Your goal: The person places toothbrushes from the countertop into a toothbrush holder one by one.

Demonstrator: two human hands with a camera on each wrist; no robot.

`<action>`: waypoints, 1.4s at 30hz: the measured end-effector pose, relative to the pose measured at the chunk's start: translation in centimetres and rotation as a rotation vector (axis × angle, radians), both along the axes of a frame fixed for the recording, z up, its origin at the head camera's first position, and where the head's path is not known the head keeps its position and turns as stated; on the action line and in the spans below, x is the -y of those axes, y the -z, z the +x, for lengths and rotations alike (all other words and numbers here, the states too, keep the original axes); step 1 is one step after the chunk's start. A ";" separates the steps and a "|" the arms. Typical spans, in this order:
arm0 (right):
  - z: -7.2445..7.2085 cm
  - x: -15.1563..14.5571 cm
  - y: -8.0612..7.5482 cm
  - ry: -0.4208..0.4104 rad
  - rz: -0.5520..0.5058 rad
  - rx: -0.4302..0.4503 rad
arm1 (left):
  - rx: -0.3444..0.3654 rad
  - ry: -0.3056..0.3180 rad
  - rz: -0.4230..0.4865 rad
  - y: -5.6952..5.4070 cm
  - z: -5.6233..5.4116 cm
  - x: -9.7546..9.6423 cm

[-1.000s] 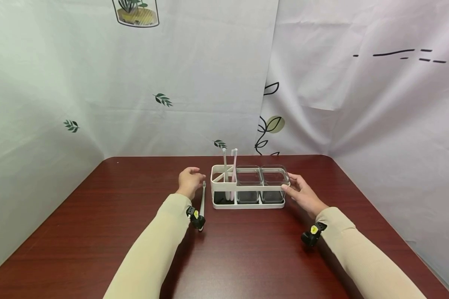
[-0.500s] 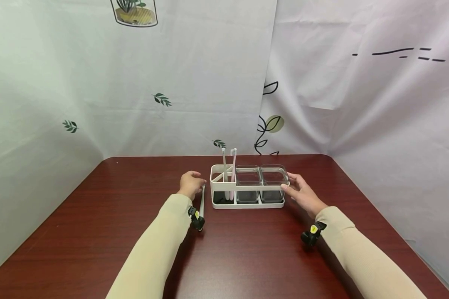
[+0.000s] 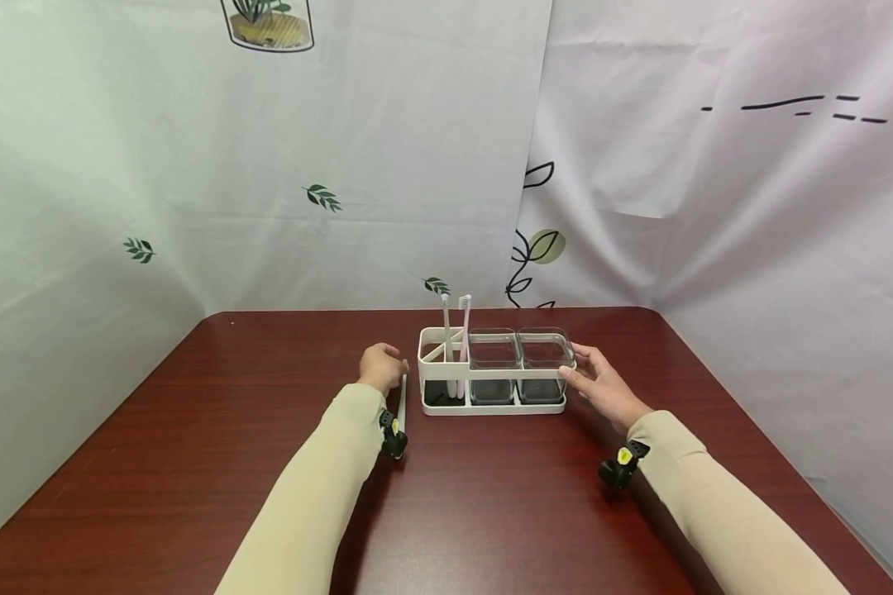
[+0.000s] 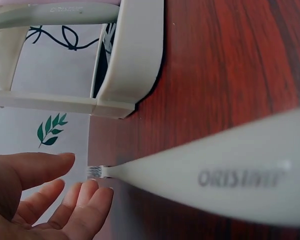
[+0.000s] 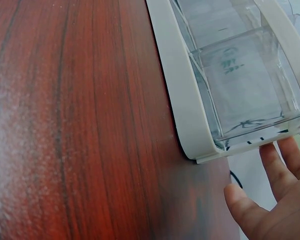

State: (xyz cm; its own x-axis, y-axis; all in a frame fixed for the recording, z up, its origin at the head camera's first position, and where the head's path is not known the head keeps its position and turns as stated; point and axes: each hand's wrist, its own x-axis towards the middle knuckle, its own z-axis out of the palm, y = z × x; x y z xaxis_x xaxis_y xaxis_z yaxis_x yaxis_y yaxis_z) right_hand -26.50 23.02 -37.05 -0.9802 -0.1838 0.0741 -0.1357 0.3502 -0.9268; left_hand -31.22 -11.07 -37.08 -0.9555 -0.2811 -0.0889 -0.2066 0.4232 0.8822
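My left hand (image 3: pixel 380 366) hovers at the head end of a white toothbrush (image 4: pixel 230 172) lying on the table. In the left wrist view its thumb and fingers stand apart, close beside the bristles, with nothing gripped. To the right stands a white toothbrush holder (image 3: pixel 494 409). A grey-white toothbrush (image 3: pixel 448 330) and a pink toothbrush (image 3: pixel 465 335) stand upright in its left compartment. Two clear cups (image 5: pixel 245 80) fill the others. My right hand (image 3: pixel 603 387) holds the holder's right end, thumb on the front upper rail and fingers at the end.
A dark red wooden table (image 3: pixel 491 512) lies under everything. White printed cloth (image 3: pixel 387 149) hangs behind it and along both sides. Each wrist carries a small black camera (image 3: pixel 619 471).
My left hand has come slightly nearer and lower toward the lying toothbrush, now covering its head in the head view. The right hand and the holder have stayed in place.
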 end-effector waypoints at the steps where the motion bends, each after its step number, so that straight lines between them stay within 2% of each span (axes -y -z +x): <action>1: 0.0 0.0 0.0 0.001 -0.002 0.000 | 0.005 -0.001 -0.010 0.0 0.0 0.0; 16: -0.2 -0.2 0.2 0.007 -0.001 0.001 | 0.031 0.023 -0.091 0.2 -0.6 0.2; 23: -0.3 -0.3 0.3 0.006 -0.005 0.000 | 0.017 0.078 -0.221 0.4 -0.6 0.3; 33: -0.3 -0.3 0.3 0.007 0.005 0.000 | 0.021 0.113 -0.285 0.1 -0.4 0.1; 42: -0.1 -0.2 0.1 -0.001 0.005 0.003 | 0.015 0.094 -0.379 0.5 -0.9 -0.3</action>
